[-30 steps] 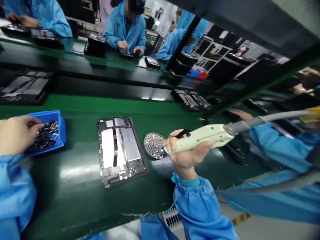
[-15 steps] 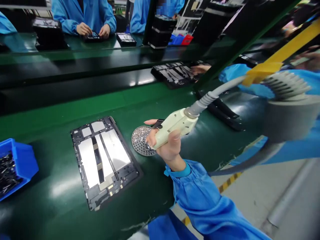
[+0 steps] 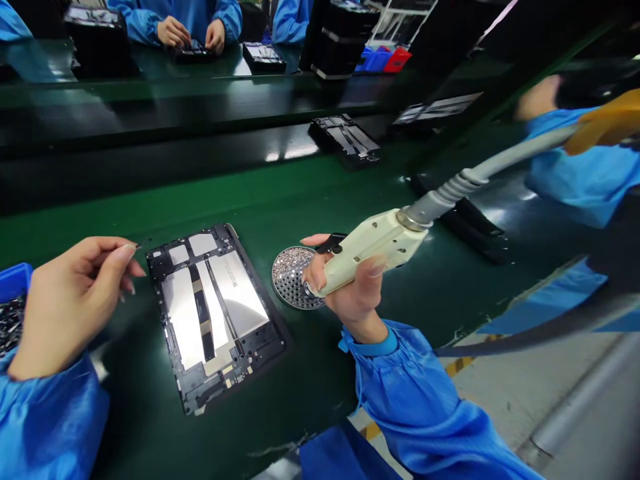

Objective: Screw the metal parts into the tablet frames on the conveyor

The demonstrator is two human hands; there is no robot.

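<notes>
My right hand (image 3: 353, 293) is wrapped round a cream electric screwdriver (image 3: 377, 250), its thumb blurred. The screwdriver's tip end is down at a round metal screw tray (image 3: 290, 280), perforated and heaped with small screws at its far side. Left of the tray lies an opened tablet (image 3: 253, 343), its silver battery cells showing. Beside the tablet's far left corner, my left hand (image 3: 83, 293) is closed in a pinch on a tiny dark part (image 3: 140, 245), too small to identify. Behind that hand, a blue bin (image 3: 15, 280) holds many small black pieces.
Another opened tablet (image 3: 350, 143) rests on the ledge beyond the green bench. Dark long objects (image 3: 470, 227) lie at the right. The screwdriver's grey cable (image 3: 525, 150) runs up to the right. Across the line, a co-worker's hands (image 3: 175, 33) handle a device.
My left hand has come into view from the left, pinching a tiny part. My right hand keeps the screwdriver at the screw tray. A co-worker's hand has left the far tablets.
</notes>
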